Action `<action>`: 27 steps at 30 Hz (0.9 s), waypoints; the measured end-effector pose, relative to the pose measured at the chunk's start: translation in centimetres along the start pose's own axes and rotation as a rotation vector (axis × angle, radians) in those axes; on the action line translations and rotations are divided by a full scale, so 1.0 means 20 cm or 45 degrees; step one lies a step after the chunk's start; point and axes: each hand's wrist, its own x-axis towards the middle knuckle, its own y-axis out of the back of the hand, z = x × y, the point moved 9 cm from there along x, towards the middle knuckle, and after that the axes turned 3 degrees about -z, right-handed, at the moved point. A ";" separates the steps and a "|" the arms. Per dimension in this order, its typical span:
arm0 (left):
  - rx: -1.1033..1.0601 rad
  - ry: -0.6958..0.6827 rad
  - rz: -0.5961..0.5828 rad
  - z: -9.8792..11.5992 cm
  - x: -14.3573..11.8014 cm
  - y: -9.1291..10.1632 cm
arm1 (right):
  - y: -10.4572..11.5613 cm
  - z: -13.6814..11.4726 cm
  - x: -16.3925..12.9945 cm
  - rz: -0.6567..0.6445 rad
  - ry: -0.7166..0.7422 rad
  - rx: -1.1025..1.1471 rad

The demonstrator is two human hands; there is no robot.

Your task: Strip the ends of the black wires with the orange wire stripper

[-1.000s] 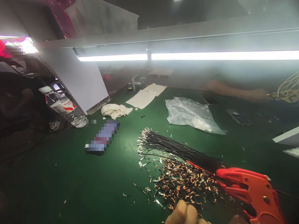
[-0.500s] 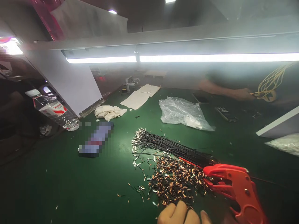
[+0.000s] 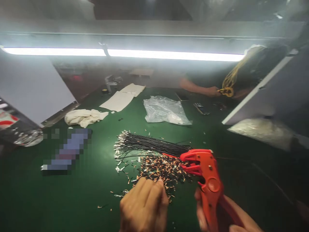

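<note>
Dozens of black wires (image 3: 152, 141) lie just beyond my hands. My right hand (image 3: 242, 214) grips the red wire stripper (image 3: 209, 174); my left hand (image 3: 145, 206) curls by copper-ended clippings (image 3: 156, 164), contents hidden. Swinging the tool carelessly could scatter both.

Smooth green bench (image 3: 91, 196) with a soft shine
The red tool (image 3: 209, 198) looks of smooth plastic with metal rivets (image 3: 210, 168); the black wires (image 3: 152, 143) have shiny metal ends (image 3: 120, 141); the clippings (image 3: 159, 164) show coppery metal; the clear bag (image 3: 160, 109) is glossy plastic; the cloth (image 3: 84, 118) and paper sheets (image 3: 118, 100) look matt.
</note>
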 end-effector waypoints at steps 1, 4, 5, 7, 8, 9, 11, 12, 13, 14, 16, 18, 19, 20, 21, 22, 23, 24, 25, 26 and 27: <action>-0.011 0.007 -0.009 -0.01 0.01 0.01 | -0.03 -0.01 0.00 -0.007 0.021 0.027; 0.023 0.028 0.019 -0.01 0.02 0.04 | -0.11 -0.04 0.02 -0.031 0.089 0.162; 0.011 0.024 0.022 -0.01 0.02 0.05 | -0.13 -0.05 0.02 -0.019 0.107 0.224; -0.066 0.026 0.023 0.00 0.03 0.06 | -0.15 -0.06 0.03 0.004 0.120 0.310; -0.122 0.039 0.026 0.00 0.03 0.06 | -0.17 -0.05 0.03 -0.014 0.088 0.323; -0.178 0.059 0.034 -0.01 0.03 0.06 | -0.17 -0.04 0.03 -0.019 0.069 0.332; -0.259 0.103 0.046 -0.02 0.03 0.06 | -0.17 -0.03 0.02 -0.006 0.069 0.362; -0.279 0.109 0.049 -0.02 0.03 0.06 | -0.15 -0.03 0.01 0.029 0.095 0.372; -0.286 0.109 0.040 -0.02 0.03 0.05 | -0.14 -0.02 0.01 0.033 0.108 0.387; -0.286 0.094 0.046 -0.01 0.03 0.05 | -0.14 -0.01 0.00 -0.001 0.079 0.316; -0.250 0.059 0.060 0.00 0.03 0.05 | -0.15 0.00 -0.01 -0.053 0.026 0.243; -0.190 0.031 0.087 0.01 0.03 0.07 | -0.18 -0.01 -0.01 -0.110 0.005 0.199; -0.162 0.022 0.093 0.01 0.03 0.07 | -0.19 -0.03 0.00 -0.132 0.007 0.187; -0.142 0.016 0.106 0.01 0.02 0.08 | -0.22 -0.05 0.00 -0.157 0.013 0.171; -0.122 0.005 0.109 0.01 0.02 0.08 | -0.23 -0.07 0.00 -0.160 0.027 0.157; -0.104 -0.004 0.101 0.02 0.02 0.08 | -0.24 -0.08 0.00 -0.133 0.035 0.140; -0.086 -0.016 0.087 0.02 0.02 0.08 | -0.25 -0.10 0.00 -0.093 0.045 0.117; -0.061 -0.036 0.070 0.02 0.02 0.08 | -0.25 -0.11 0.00 -0.032 0.049 0.100; -0.031 -0.058 0.062 0.03 0.02 0.08 | -0.25 -0.12 0.00 0.005 0.047 0.077; -0.004 -0.074 0.051 0.04 0.03 0.08 | -0.26 -0.12 0.00 0.032 0.041 0.052; 0.017 -0.080 0.044 0.04 0.03 0.07 | -0.27 -0.12 0.00 0.039 0.032 0.020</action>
